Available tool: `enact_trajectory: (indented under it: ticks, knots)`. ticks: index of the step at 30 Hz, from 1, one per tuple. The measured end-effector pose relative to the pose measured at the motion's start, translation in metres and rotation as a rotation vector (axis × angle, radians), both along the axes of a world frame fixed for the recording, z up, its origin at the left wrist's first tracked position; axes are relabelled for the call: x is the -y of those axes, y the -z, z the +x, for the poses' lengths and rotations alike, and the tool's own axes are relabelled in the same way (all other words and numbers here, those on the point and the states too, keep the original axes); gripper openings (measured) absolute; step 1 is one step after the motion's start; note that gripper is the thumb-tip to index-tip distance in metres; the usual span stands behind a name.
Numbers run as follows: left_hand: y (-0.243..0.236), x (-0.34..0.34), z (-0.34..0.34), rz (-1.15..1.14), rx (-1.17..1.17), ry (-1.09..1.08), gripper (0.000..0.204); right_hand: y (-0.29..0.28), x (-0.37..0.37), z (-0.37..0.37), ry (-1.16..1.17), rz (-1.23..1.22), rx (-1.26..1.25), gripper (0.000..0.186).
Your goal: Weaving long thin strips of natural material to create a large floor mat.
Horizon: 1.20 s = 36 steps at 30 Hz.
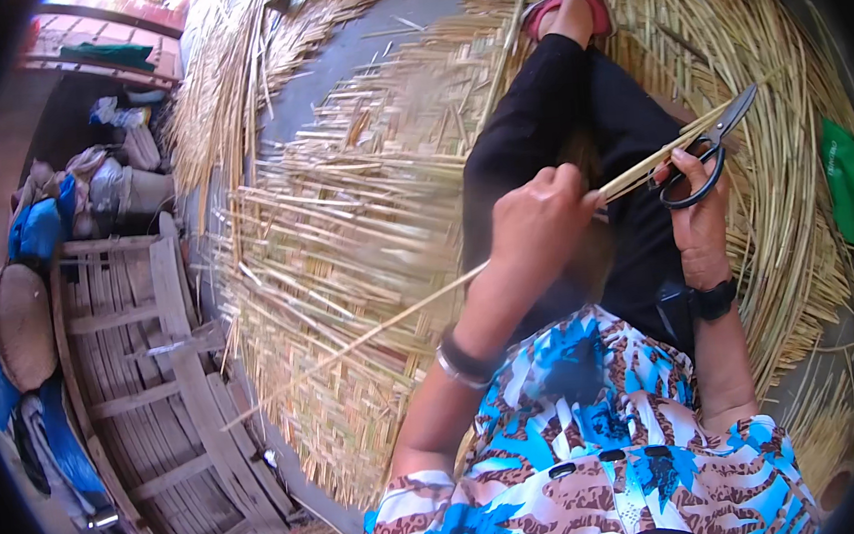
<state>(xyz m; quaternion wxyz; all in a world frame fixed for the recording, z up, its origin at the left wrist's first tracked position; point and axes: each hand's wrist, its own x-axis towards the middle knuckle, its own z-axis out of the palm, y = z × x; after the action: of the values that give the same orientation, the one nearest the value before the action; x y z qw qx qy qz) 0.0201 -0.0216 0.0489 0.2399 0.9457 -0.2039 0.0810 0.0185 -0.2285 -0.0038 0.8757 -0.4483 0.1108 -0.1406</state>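
My left hand (536,220), with a bangle at its wrist, is closed around a few pale split reed strips (640,172). One long strip (372,330) trails from it down to the left. The strips' other ends pass up to the right, across my right hand and alongside the scissor blades. My right hand (701,220), with a dark band at the wrist, grips black-handled scissors (733,114). Their blades point up and to the right and look slightly apart. Whether the blades touch a strip is unclear. Both hands are above my dark-trousered legs (525,109).
A woven reed mat (345,243) spreads on the floor under and left of my legs. Loose reeds (776,239) lie in a thick layer at right. A wooden slatted frame (132,340) stands at left beside bundled cloths (120,186). A green bag (847,182) is at far right.
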Motion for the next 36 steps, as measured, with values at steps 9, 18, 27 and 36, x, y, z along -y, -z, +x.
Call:
enact_trajectory:
  ticks: [9,18,27,36]
  knots:
    - [0.007,-0.079,-0.017,-0.517,-0.879,0.101,0.018,-0.008,0.047,0.014,0.208,-0.088,0.048,0.014]
    - [0.026,-0.025,-0.015,-0.354,-0.544,0.166,0.016,-0.010,0.066,0.011,0.283,-0.025,0.003,0.014]
    - [0.035,0.006,-0.014,-0.523,-0.782,0.152,0.014,-0.008,0.084,0.008,0.350,0.039,-0.013,0.013]
    - [0.027,0.018,-0.019,-0.346,-0.566,0.254,0.007,-0.007,0.082,0.007,0.223,-0.243,-0.115,0.021]
